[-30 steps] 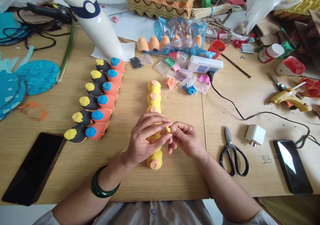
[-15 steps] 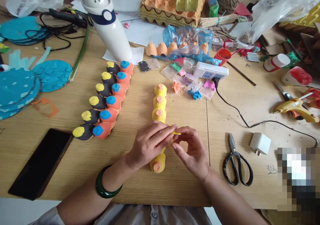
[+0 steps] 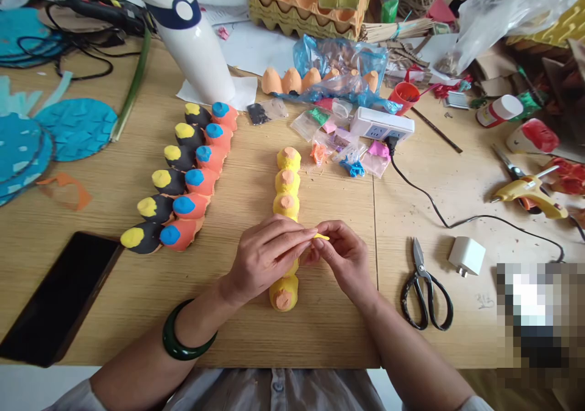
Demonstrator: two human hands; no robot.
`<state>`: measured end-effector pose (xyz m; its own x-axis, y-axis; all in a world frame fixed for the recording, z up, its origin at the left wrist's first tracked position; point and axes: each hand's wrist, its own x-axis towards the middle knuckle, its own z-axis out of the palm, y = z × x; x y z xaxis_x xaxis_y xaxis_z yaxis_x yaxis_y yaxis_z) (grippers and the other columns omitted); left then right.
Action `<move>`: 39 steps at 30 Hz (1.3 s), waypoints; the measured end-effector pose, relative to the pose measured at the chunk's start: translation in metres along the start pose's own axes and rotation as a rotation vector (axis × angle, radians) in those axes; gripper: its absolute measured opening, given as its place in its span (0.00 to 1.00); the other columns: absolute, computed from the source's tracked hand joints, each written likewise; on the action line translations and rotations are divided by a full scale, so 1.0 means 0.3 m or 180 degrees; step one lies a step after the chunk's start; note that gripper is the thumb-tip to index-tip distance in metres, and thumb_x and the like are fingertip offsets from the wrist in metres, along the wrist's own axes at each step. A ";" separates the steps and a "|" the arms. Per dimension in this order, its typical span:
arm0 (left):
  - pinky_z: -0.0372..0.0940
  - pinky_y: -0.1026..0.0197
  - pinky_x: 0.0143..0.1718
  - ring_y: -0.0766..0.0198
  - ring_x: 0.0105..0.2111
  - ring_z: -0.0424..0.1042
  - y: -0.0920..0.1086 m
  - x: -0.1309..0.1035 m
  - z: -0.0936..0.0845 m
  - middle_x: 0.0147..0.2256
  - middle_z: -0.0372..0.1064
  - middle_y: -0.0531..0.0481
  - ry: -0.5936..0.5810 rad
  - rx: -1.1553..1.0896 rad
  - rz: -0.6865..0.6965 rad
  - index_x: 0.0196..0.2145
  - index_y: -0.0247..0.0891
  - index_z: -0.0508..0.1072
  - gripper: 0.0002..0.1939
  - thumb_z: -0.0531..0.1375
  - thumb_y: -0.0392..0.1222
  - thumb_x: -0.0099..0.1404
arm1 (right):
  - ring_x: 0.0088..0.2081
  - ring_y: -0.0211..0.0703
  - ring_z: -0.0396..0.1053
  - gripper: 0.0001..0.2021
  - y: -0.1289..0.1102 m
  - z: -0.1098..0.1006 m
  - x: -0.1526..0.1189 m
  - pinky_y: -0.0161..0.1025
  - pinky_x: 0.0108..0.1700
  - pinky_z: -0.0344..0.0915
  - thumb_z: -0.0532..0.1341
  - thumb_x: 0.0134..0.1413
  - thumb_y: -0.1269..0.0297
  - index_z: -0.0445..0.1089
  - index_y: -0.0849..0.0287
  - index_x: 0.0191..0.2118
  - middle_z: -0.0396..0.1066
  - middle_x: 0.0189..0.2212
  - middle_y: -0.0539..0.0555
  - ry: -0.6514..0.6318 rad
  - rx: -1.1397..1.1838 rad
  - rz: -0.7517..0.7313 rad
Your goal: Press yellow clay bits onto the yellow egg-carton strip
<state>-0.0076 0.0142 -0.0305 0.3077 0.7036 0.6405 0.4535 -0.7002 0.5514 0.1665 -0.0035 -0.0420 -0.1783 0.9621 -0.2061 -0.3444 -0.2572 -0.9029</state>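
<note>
Both of my hands meet over a strip of egg-carton cups (image 3: 287, 187), mostly covered in yellow clay, with bare orange tips. My left hand (image 3: 267, 254) has its fingers pressed together on a small, thin piece of yellow clay (image 3: 322, 237). Thumb and fingers of my right hand (image 3: 345, 254) close on the other end of that piece. The middle cups are hidden beneath my hands. To the left lies a double row of cups: black ones (image 3: 171, 181) with yellow tips and orange ones (image 3: 205, 179) with blue tips.
A phone (image 3: 59, 295) lies at the left front. Black-handled scissors (image 3: 426, 289) and a white plug adapter (image 3: 467, 256) are on the right. Farther back stand a white bottle (image 3: 201, 52), a power strip (image 3: 382, 123) with a trailing cord, clay packets (image 3: 351, 166) and egg trays (image 3: 306, 18).
My right thumb has come up against the fingers, closing on the yellow clay, where the hand was more open before. The whole view has shifted slightly.
</note>
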 end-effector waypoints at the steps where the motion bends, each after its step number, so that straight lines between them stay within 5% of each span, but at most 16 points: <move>1: 0.75 0.63 0.40 0.65 0.34 0.78 0.000 0.000 0.000 0.35 0.80 0.49 0.0000 0.0033 0.0064 0.45 0.38 0.78 0.08 0.63 0.30 0.69 | 0.24 0.35 0.74 0.12 0.000 -0.002 0.001 0.35 0.29 0.77 0.72 0.57 0.57 0.73 0.58 0.38 0.74 0.26 0.47 -0.0048 0.0031 0.0080; 7: 0.75 0.64 0.40 0.65 0.35 0.79 0.002 0.000 -0.001 0.36 0.80 0.46 -0.0031 -0.0005 -0.0110 0.46 0.35 0.78 0.09 0.67 0.33 0.68 | 0.21 0.32 0.70 0.11 0.002 -0.014 0.007 0.32 0.26 0.73 0.70 0.60 0.58 0.73 0.59 0.33 0.71 0.22 0.46 0.0013 0.0143 0.0121; 12: 0.74 0.65 0.38 0.66 0.33 0.79 0.002 -0.003 -0.004 0.34 0.80 0.48 0.0033 -0.0131 -0.0118 0.42 0.35 0.79 0.07 0.64 0.28 0.68 | 0.22 0.34 0.70 0.11 0.010 -0.013 0.007 0.35 0.27 0.75 0.70 0.59 0.56 0.75 0.58 0.39 0.72 0.23 0.46 -0.0167 0.0301 0.0257; 17: 0.74 0.63 0.41 0.64 0.37 0.78 -0.003 -0.002 -0.001 0.38 0.80 0.47 0.0012 -0.0189 -0.0230 0.46 0.37 0.79 0.10 0.67 0.35 0.67 | 0.18 0.31 0.66 0.12 0.011 -0.017 0.007 0.31 0.23 0.69 0.70 0.60 0.54 0.74 0.58 0.34 0.70 0.21 0.45 -0.0180 0.0268 0.0350; 24: 0.73 0.64 0.38 0.66 0.33 0.77 -0.003 -0.002 -0.002 0.33 0.79 0.50 0.0087 -0.0177 -0.0201 0.40 0.38 0.79 0.05 0.66 0.31 0.68 | 0.21 0.34 0.72 0.11 0.015 -0.022 0.008 0.35 0.27 0.75 0.69 0.61 0.55 0.75 0.58 0.40 0.73 0.25 0.46 -0.0423 0.0432 0.0500; 30: 0.73 0.63 0.39 0.64 0.35 0.77 -0.004 0.000 -0.006 0.36 0.79 0.48 0.0027 -0.0218 -0.0307 0.44 0.38 0.80 0.11 0.70 0.44 0.65 | 0.18 0.32 0.70 0.14 0.021 -0.031 0.009 0.31 0.23 0.71 0.68 0.62 0.52 0.74 0.59 0.35 0.73 0.23 0.47 -0.0390 0.0444 0.0642; 35: 0.72 0.64 0.37 0.66 0.32 0.75 -0.003 -0.002 0.000 0.31 0.77 0.50 0.0097 -0.0319 -0.0259 0.38 0.38 0.80 0.04 0.67 0.31 0.66 | 0.19 0.32 0.70 0.15 0.016 -0.032 0.009 0.32 0.24 0.73 0.67 0.62 0.51 0.74 0.61 0.35 0.73 0.25 0.47 -0.0500 0.0439 0.0753; 39: 0.72 0.63 0.37 0.65 0.32 0.76 -0.003 -0.003 -0.005 0.32 0.78 0.50 0.0095 -0.0411 -0.0420 0.39 0.39 0.80 0.03 0.68 0.38 0.66 | 0.19 0.32 0.69 0.15 0.016 -0.031 0.013 0.34 0.24 0.74 0.69 0.61 0.52 0.74 0.60 0.36 0.73 0.24 0.47 -0.0585 0.0644 0.0866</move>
<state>-0.0094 0.0141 -0.0308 0.2268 0.7879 0.5726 0.3766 -0.6131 0.6945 0.1725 -0.0001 -0.0507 -0.4443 0.8288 -0.3402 -0.4334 -0.5312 -0.7280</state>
